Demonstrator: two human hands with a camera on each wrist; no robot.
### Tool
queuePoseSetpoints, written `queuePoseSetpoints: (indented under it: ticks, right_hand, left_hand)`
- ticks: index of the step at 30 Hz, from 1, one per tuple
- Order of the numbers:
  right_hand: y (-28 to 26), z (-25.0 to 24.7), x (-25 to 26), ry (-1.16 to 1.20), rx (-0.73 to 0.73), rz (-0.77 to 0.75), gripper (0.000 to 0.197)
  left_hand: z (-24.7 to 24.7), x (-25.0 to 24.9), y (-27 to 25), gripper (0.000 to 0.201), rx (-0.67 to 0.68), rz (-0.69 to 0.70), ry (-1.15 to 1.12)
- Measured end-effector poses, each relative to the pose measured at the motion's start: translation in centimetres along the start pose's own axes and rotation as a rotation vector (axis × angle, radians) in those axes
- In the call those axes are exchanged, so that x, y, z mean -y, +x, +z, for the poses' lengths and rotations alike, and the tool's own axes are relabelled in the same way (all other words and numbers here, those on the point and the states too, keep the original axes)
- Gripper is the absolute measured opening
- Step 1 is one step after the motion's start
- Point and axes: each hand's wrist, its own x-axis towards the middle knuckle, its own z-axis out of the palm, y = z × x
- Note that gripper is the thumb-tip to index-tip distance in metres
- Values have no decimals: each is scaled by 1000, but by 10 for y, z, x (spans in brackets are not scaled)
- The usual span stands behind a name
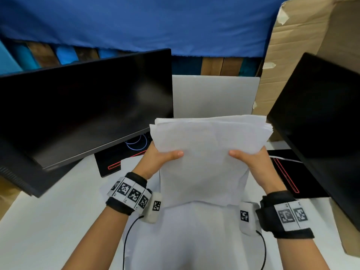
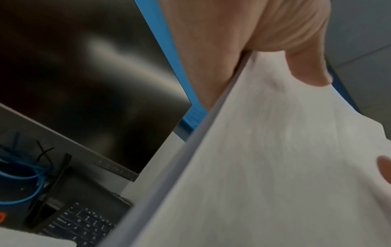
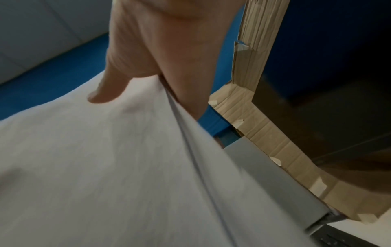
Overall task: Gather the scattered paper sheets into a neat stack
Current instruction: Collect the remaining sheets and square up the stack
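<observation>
A stack of white paper sheets (image 1: 206, 158) is held up on edge above the white table (image 1: 48, 221), its top edges nearly flush. My left hand (image 1: 161, 155) grips its left side, thumb on the near face and fingers hidden behind. My right hand (image 1: 251, 155) grips the right side the same way. In the left wrist view the thumb (image 2: 304, 66) presses on the paper stack (image 2: 264, 167). From the right wrist, the thumb (image 3: 110, 88) lies on the sheets (image 3: 105, 167). More white paper (image 1: 194, 236) lies flat on the table below the stack.
A dark monitor (image 1: 83, 106) stands at the left and another monitor (image 1: 321, 129) at the right. Black laptops (image 1: 116, 156) with red trim sit under them, with blue cables. A cardboard box (image 1: 303, 45) rises at the back right, and a white board (image 1: 214, 94) stands behind the stack.
</observation>
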Motion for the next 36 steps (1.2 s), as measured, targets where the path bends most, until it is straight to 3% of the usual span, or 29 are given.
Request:
queuePoseSetpoints:
  ticks: [3, 7, 10, 14, 17, 20, 22, 26, 31, 36]
  right_hand:
    - [-2, -3, -5, -3, 51, 1, 40]
    - [-5, 2, -30, -22, 8, 90, 48]
    - [-6, 6, -20, -22, 10, 41, 49]
    - [-5, 6, 16, -22, 8, -75, 23]
    - [-5, 11, 28, -90, -49, -156, 29]
    - [-2, 15, 25, -94, -154, -139, 20]
    - [-1, 14, 23, -68, -192, -118, 24]
    - [0, 13, 25, -48, -197, -109, 27]
    - [-5, 17, 23, -101, -182, -105, 17]
    - [-6, 19, 21, -61, -182, -99, 16]
  left_hand:
    - [-6, 2, -1, 59, 6, -5, -32]
    - [-1, 14, -6, 44, -22, -47, 47]
    - [1, 10, -6, 43, -41, -21, 74]
    - [-2, -11, -5, 41, -22, 77, 36]
    - [3, -17, -7, 30, -28, 136, 34]
    - [10, -17, -7, 27, -91, 144, 13]
    - [13, -16, -6, 26, -128, 156, 18]
    - [13, -16, -5, 29, -138, 164, 57]
    - [15, -20, -4, 37, -200, 210, 89]
    - [19, -25, -4, 34, -263, 219, 86]
